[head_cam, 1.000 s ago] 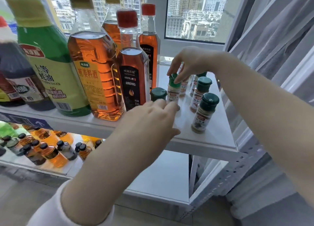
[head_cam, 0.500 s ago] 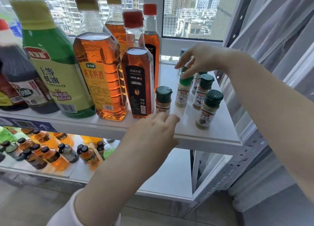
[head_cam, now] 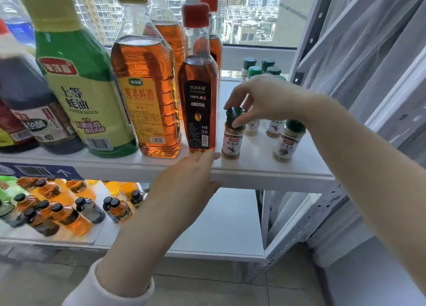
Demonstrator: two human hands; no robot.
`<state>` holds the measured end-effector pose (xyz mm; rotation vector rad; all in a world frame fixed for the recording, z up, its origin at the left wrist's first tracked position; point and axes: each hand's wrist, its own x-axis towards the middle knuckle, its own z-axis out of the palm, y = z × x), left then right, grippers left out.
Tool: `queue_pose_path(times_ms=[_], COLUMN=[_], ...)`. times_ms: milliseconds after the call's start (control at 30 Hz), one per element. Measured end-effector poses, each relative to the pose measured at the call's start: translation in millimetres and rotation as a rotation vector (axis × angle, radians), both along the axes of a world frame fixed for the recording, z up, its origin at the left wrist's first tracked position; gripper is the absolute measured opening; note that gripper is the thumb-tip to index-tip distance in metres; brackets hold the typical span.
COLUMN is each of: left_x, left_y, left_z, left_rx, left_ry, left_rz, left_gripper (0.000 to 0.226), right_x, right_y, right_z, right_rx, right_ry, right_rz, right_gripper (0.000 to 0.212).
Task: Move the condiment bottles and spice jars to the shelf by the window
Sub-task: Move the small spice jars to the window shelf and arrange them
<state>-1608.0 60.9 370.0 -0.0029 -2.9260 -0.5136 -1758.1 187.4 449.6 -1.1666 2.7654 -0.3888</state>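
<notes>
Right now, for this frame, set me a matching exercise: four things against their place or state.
Things:
1 right hand
2 left hand
3 oyster sauce bottle
4 front red-capped bottle

States:
A green body, pale yellow cap
B pinches the spice jar by its lid
C amber liquid, black label
D open, fingertips at the shelf front edge

Pairs: 1-B, 2-D, 3-A, 4-C

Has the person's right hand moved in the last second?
Yes. The right hand came forward from the back jars to the front spice jar beside the black-label bottle.
</notes>
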Motion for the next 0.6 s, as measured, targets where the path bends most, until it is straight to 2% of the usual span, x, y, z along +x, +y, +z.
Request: queue_pose_path(times_ms=[167,267,367,433,600], left_x=[-13.3,-27.0,-41.5,-50.5,-71.1], left_y=[16.7,30.8,43.4,50.9,54.8], left_z=[-26.8,-39.3,-45.7,-49.2,-58.9], left_rx=[0.311,0.378,0.408,0.442,0.541], left_ry=[0.103,0.204,0.244,0.254,0.215], left_rz=[0.006,0.001,0.035,0.044,0.140], left_gripper=[0.063,0.063,0.070,0.074,0.071], right_x=[-1.6,-0.4,1.5,2.8,21.2], right_y=[19.1,23.4,30.2,43.6,97.3], right_z=[-1.8,-0.6,4.1,7.0,-33.2], right_rx=[0.004,0.007,-0.008,-0.126,-0.725], right_ry=[0.009,0.026,0.025,0.042,0.127], right_rz=[-0.089,-0.088,-0.085,-0.120,-0.355], right_gripper=[0.035,0.038,0.049,0.056,0.045])
